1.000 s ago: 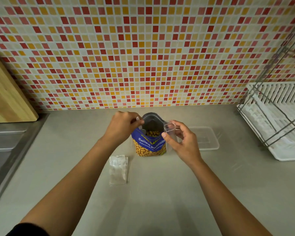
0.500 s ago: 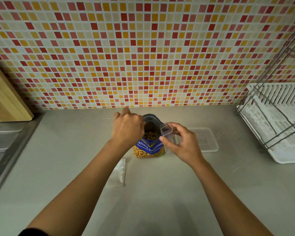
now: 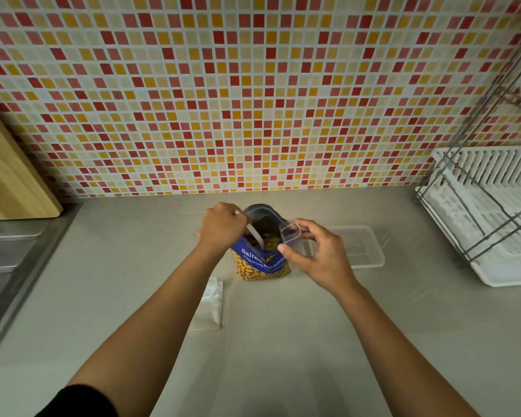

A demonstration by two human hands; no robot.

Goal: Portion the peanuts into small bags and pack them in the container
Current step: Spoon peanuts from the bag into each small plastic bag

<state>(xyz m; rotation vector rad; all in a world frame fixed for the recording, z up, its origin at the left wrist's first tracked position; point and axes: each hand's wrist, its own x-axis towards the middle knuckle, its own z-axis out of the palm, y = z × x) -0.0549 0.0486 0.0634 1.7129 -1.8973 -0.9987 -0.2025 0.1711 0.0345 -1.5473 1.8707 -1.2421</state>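
A blue and yellow salted peanuts bag (image 3: 262,263) stands open on the grey counter, peanuts visible inside. My left hand (image 3: 223,225) grips a white spoon (image 3: 256,234) whose end dips into the bag's mouth. My right hand (image 3: 316,254) pinches a small clear bag (image 3: 291,233) held open just right of the peanut bag's mouth. A clear plastic container (image 3: 363,246) lies on the counter behind my right hand. A stack of small clear bags (image 3: 211,302) lies flat near my left forearm.
A white dish rack (image 3: 491,218) with a wire frame fills the right side. A wooden cutting board (image 3: 9,176) leans against the tiled wall at the left, above a steel sink (image 3: 3,263).
My left hand has drawn back a little, so the white spoon now shows inside the peanut bag. My right hand with the small clear bag has barely moved.
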